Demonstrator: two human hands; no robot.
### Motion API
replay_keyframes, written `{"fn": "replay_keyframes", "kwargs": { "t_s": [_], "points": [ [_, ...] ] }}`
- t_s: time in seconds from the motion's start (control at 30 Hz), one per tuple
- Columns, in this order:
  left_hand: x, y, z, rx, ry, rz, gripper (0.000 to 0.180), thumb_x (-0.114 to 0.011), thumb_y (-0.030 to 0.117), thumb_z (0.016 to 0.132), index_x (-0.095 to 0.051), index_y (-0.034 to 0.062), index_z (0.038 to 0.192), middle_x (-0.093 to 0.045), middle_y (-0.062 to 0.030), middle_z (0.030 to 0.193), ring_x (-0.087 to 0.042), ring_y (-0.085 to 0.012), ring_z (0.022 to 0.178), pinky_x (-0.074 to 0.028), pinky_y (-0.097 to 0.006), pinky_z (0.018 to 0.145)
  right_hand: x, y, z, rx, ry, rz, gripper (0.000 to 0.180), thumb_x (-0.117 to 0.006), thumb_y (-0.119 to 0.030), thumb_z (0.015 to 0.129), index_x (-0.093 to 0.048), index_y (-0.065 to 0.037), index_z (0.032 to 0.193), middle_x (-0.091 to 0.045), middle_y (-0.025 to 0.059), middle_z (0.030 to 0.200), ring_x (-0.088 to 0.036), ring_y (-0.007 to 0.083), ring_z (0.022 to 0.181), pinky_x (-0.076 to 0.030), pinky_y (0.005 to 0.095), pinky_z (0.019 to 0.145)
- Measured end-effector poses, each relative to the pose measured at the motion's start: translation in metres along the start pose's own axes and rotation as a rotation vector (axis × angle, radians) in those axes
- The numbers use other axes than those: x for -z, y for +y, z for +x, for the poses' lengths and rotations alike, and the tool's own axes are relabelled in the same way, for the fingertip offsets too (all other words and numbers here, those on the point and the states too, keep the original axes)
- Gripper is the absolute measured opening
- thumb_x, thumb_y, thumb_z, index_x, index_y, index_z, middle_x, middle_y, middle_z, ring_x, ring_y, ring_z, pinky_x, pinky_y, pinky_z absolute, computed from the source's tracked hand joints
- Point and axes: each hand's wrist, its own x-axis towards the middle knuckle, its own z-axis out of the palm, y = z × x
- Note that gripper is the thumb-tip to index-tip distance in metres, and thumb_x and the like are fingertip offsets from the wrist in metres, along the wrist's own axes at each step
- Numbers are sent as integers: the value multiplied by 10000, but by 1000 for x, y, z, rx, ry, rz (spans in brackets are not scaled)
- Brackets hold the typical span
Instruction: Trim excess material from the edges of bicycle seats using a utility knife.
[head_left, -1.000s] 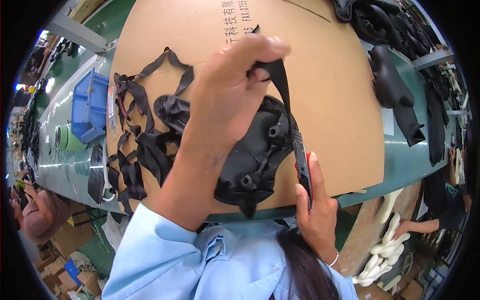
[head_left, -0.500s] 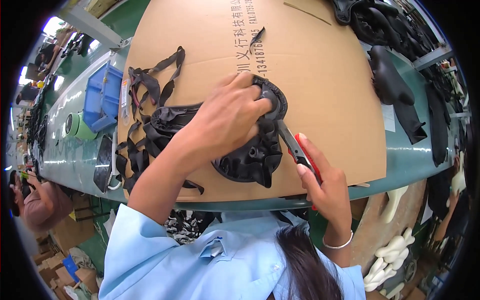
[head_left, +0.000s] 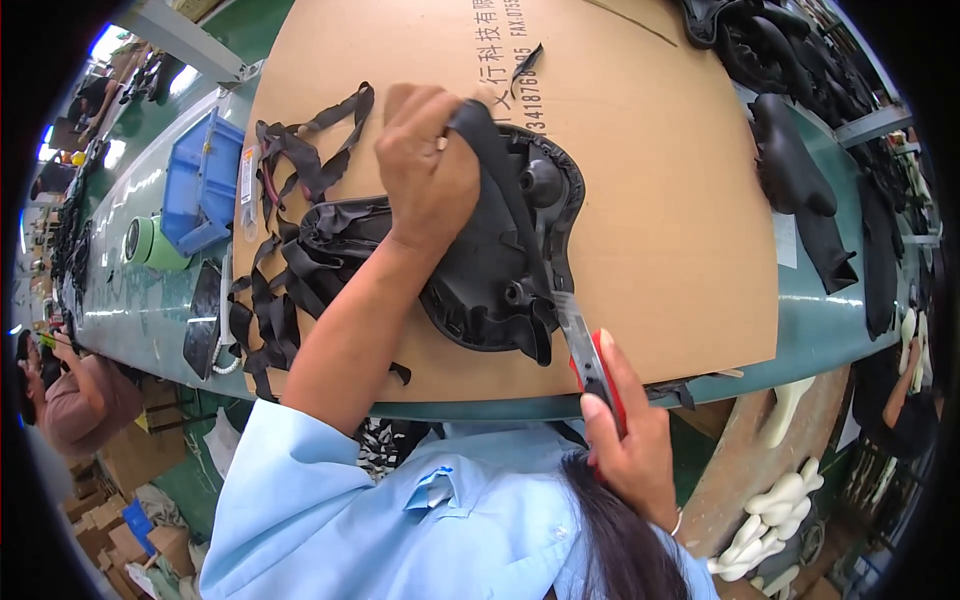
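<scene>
A black bicycle saddle (head_left: 470,290) lies underside up on the cardboard sheet, its narrow end pointing left. My left hand (head_left: 430,165) is closed on a black strip of cover material (head_left: 490,150) and pulls it up above the saddle. One end of that strip is still joined near the saddle's wide right edge. My right hand (head_left: 630,440) grips a red utility knife (head_left: 606,375), whose blade touches or nearly touches the saddle's edge where the strip joins it.
Cut black strips (head_left: 275,320) lie left of the saddle on the cardboard sheet (head_left: 660,200). A blue bin (head_left: 205,185) and a green roll (head_left: 155,243) stand at the left. Black covered pieces (head_left: 795,165) lie at the right. White shapes (head_left: 770,520) sit lower right. Other people are at the sides.
My left hand has moved up and left, drawing the strip away from the saddle and baring its underside. My right hand and knife have moved down toward me.
</scene>
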Motion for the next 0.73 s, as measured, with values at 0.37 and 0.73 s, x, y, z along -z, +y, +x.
{"fn": "replay_keyframes", "kwargs": {
  "t_s": [0.37,0.73],
  "points": [
    [61,52,-28,1142,-371,-241,364,-478,331,989,-639,6,976,-494,-1,734,-462,-100,723,-338,-257,656,90,15,77,288,38,-420,515,-642,-68,817,-573,-183,1315,-668,145,1106,-670,283,936,-523,356,767],
    [11,36,28,850,-101,-1109,420,-347,438,1019,-407,97,782,-397,-29,624,-316,-114,514,-286,-276,489,98,-14,61,499,-226,-865,724,-695,-148,741,-453,-223,1419,-675,129,771,-673,327,792,-449,402,968]
  ]
}}
